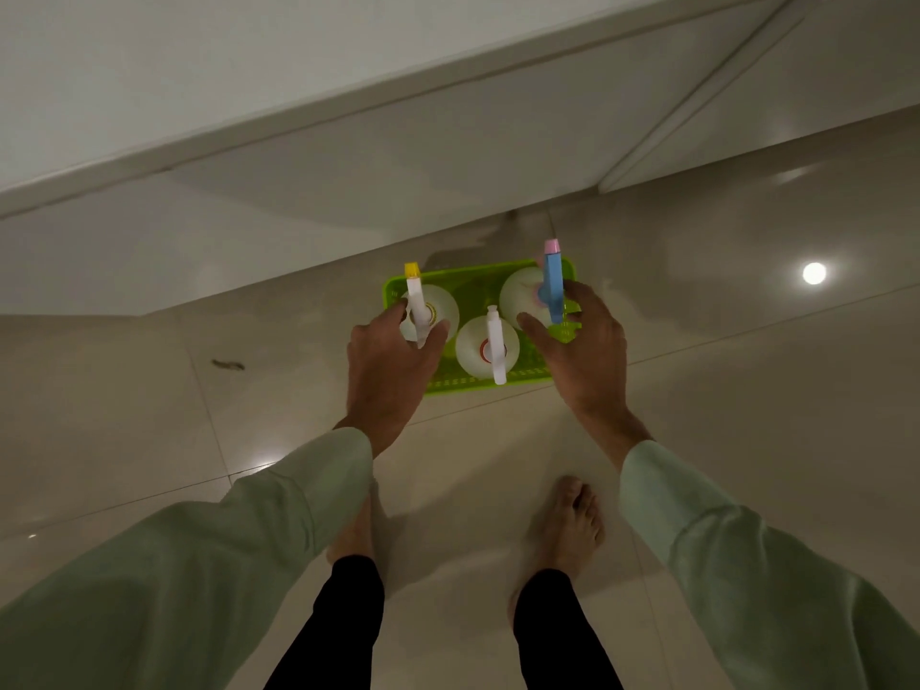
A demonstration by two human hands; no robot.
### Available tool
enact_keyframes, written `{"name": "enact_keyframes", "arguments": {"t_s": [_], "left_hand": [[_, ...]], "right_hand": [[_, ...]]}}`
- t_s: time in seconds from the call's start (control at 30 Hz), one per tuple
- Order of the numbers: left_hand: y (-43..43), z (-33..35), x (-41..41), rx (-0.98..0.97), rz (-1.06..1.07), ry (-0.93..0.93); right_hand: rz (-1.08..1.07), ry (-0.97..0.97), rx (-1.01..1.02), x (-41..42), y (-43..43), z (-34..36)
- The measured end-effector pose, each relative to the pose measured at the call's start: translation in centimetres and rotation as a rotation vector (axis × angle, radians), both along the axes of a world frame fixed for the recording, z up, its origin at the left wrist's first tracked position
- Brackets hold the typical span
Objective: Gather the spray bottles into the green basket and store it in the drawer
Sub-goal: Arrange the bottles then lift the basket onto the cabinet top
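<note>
- Three spray bottles (488,347) stand upright in green basket (475,286), on floor before me.
- Left hand (393,356), right hand (580,353): fingers spread, apparently gripping nothing.
- Risk: uneven lift would topple the bottles.

Three spray bottles (487,347), one green basket (478,286).

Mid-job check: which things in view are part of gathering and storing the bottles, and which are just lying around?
Part of the job:
green basket
yellow-nozzle spray bottle
white-nozzle spray bottle
blue-trigger spray bottle
left hand and right hand, at the basket's sides
white cabinet front, possibly the drawer

Just lying about:
small dark scrap on the floor tiles
</note>
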State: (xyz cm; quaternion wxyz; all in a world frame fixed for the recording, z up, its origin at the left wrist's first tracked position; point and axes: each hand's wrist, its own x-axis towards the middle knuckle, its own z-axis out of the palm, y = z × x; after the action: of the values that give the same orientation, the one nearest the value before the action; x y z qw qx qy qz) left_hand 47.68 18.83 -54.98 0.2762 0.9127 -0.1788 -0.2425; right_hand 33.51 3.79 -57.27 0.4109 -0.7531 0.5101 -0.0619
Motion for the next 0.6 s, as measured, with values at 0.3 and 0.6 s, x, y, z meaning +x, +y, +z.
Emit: {"name": "enact_keyframes", "arguments": {"t_s": [0.3, 0.6], "left_hand": [[3.2, -1.9, 0.1, 0.155, 0.062, 0.266], [1.4, -6.9, 0.3, 0.208, 0.248, 0.477]], "right_hand": [[-0.237, 0.023, 0.044, -4.7, 0.2, -2.8], [-0.158, 0.135, 0.354, -3.4, -1.4, -8.4]]}}
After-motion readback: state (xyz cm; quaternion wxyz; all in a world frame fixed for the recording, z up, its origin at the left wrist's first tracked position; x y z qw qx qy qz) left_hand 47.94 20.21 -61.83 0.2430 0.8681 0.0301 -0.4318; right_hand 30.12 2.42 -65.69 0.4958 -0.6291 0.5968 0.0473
